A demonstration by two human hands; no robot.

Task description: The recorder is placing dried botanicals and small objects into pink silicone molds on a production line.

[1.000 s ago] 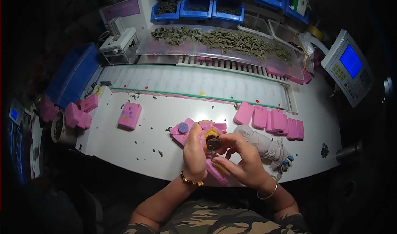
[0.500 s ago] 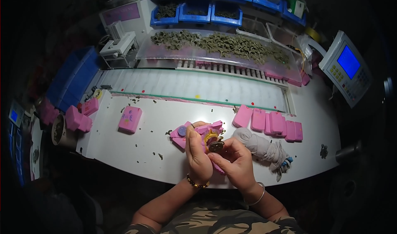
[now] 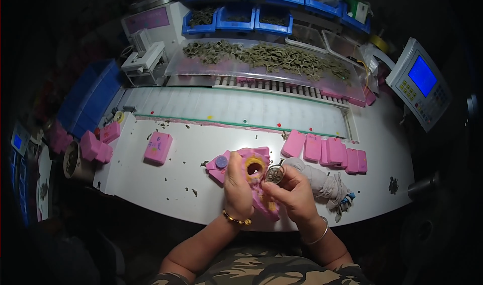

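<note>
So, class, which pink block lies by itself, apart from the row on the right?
The blue-marked pink block, left of the left hand; the row's pink blocks sit bunched together.

The white workbench [image 3: 131, 174] is brightly lit, with deep shadow around its surroundings.

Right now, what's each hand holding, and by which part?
Left hand: a yellow-ringed pink block, by its left side. Right hand: a round piece, by its rim.
</note>
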